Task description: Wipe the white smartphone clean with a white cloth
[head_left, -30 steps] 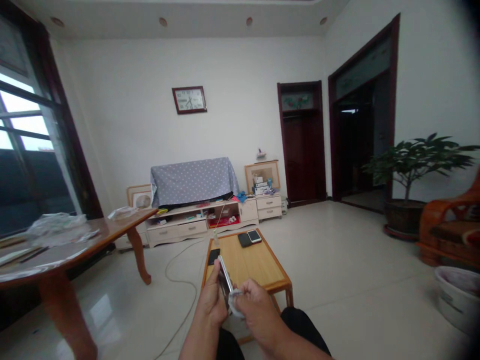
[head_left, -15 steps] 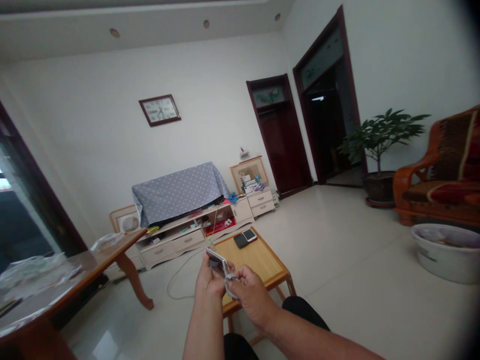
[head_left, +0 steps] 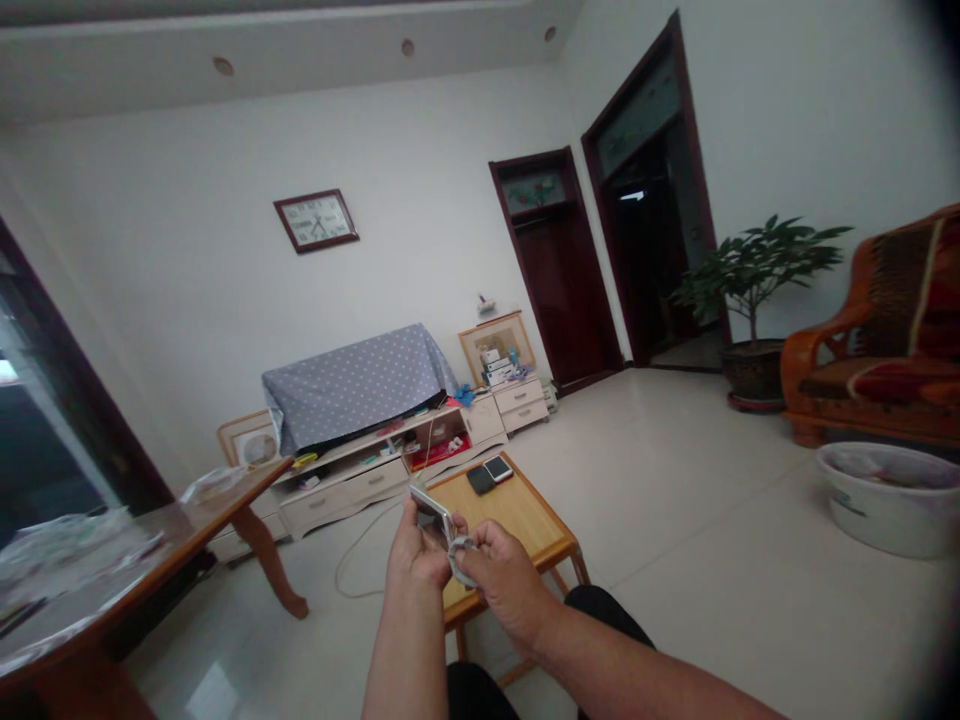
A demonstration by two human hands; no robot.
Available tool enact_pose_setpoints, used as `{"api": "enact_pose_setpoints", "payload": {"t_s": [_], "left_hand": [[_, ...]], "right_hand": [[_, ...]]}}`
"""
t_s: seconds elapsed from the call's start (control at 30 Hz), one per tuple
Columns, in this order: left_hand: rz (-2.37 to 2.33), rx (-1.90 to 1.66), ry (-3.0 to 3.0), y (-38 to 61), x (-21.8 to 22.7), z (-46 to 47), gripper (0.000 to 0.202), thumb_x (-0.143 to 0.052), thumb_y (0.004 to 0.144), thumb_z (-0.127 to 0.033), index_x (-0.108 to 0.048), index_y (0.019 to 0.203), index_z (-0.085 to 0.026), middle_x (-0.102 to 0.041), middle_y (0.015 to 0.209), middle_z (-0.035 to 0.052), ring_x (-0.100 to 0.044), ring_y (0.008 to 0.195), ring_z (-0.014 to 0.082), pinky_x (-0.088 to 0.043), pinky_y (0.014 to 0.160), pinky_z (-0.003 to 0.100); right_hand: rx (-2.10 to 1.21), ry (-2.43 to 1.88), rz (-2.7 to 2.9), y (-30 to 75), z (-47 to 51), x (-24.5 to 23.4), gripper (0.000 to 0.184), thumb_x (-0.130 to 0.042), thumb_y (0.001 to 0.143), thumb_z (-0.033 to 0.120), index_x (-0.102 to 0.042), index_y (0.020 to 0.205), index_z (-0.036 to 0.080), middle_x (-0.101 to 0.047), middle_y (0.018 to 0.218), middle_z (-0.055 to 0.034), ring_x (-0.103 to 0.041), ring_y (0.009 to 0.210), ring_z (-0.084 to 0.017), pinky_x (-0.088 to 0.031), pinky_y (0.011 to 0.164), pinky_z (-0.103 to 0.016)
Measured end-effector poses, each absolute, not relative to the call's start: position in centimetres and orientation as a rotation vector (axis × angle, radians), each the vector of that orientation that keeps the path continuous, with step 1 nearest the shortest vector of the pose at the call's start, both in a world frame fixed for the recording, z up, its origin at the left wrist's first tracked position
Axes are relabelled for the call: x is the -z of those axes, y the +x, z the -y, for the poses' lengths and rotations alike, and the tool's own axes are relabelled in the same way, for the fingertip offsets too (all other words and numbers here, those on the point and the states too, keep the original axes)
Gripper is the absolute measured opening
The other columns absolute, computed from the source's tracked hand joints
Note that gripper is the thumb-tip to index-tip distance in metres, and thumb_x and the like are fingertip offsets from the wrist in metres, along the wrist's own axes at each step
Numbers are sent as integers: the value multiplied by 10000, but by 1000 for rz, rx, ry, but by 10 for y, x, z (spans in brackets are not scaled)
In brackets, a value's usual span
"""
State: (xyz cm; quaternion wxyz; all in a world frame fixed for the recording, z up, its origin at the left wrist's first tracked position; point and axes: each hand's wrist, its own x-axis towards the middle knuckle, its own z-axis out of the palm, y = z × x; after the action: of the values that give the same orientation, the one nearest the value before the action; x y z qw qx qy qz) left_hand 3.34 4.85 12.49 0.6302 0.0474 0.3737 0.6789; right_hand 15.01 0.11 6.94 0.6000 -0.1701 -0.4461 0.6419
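Item: phone [head_left: 430,510], silver-edged, with a dark face, held at the lower centre of the frame, above the near left part of a low wooden table [head_left: 525,512]. Hands: two, bare. Left hand [head_left: 417,556], closed around the phone from its left and underside. Right hand [head_left: 511,588], fingers bent and closed on a pale grey cloth [head_left: 463,564], the cloth pressed at the phone's lower right end. Principal relation: the phone lies within the left hand's grip, hence nearer to it, and up and to the left of the right hand; the cloth stands between the phone and the right hand. Long axis: slanting from upper left to lower right, foreshortened; far end toward the upper left, near end toward the cloth. Dark face turned toward the lower left, tilted rather than flat; which end is the top cannot be told. Also on the table, toward its far edge, centre of the frame: one dark flat object [head_left: 480,481], and just beside it on the right, one white-framed phone [head_left: 498,468], lying flat.
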Motion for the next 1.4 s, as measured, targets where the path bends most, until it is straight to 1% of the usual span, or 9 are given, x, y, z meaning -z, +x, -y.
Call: {"api": "enact_pose_setpoints", "payload": {"t_s": [0.1, 0.2, 0.4, 0.63, 0.77, 0.9, 1.1, 1.23, 1.4], "left_hand": [[-850, -1546, 107, 32, -113, -45, 375, -503, 977, -414, -579, 706, -165, -586, 585, 5, -586, 516, 170, -518, 556, 311], [-834, -1551, 96, 26, -102, -44, 357, -485, 985, -427, -614, 780, -165, -613, 637, 10, -622, 568, 176, -540, 595, 318], [-839, -1551, 70, 6, -87, -44, 338, -535, 959, -455, -582, 756, -189, -575, 586, -12, -560, 483, 152, -507, 548, 302], [-834, -1504, 74, 12, -81, -46, 355, -498, 975, -451, -636, 820, -162, -642, 645, 30, -635, 558, 191, -534, 556, 320], [-828, -1520, 59, 10, -82, -44, 346, -539, 958, -440, -584, 742, -173, -573, 553, -7, -580, 483, 161, -513, 524, 292], [-836, -1533, 62, 9, -84, -42, 380, -515, 970, -440, -525, 688, -186, -553, 525, -9, -559, 454, 161, -497, 504, 288], [-833, -1515, 78, 17, -89, -41, 383, -443, 1005, -407, -611, 771, -154, -665, 659, 57, -660, 577, 201, -536, 540, 314], [-805, -1570, 48, 15, -91, -40, 369, -484, 995, -386, -568, 708, -172, -576, 537, -6, -571, 458, 142, -514, 507, 282], [-746, -1618, 55, 10, -92, -38, 350, -493, 1000, -357, -536, 696, -190, -538, 501, -41, -539, 437, 112, -545, 567, 292]], "right_hand": [[-1445, -416, 1078, 149, -2, -76, 222, -714, 799, 302, -517, 798, 200, -530, 646, 67, -398, 566, -90, -302, 559, -231], [-1432, -421, 1115, 145, -1, -76, 228, -719, 795, 300, -515, 787, 200, -527, 644, 67, -411, 578, -95, -316, 571, -233], [-1579, -499, 1074, 131, 12, -53, 271, -733, 762, 311, -484, 767, 205, -536, 658, 64, -387, 571, -87, -301, 555, -223], [-1485, -448, 1092, 135, -2, -75, 273, -737, 785, 360, -512, 794, 206, -542, 643, 64, -429, 570, -98, -311, 552, -229], [-1536, -499, 1112, 136, 7, -60, 314, -757, 764, 390, -501, 772, 210, -534, 643, 62, -388, 549, -91, -290, 537, -227], [-1566, -551, 1116, 135, 12, -50, 330, -757, 754, 388, -476, 751, 215, -519, 637, 62, -361, 544, -90, -276, 532, -228], [-1443, -463, 1132, 137, -3, -77, 281, -730, 793, 372, -501, 788, 209, -517, 650, 63, -406, 586, -103, -317, 571, -236], [-1463, -439, 1149, 134, 3, -59, 318, -740, 789, 413, -498, 781, 209, -530, 674, 53, -425, 611, -111, -336, 593, -240], [-1495, -519, 1143, 134, 11, -41, 364, -753, 758, 447, -468, 747, 220, -486, 615, 71, -361, 558, -101, -297, 557, -234]]}}
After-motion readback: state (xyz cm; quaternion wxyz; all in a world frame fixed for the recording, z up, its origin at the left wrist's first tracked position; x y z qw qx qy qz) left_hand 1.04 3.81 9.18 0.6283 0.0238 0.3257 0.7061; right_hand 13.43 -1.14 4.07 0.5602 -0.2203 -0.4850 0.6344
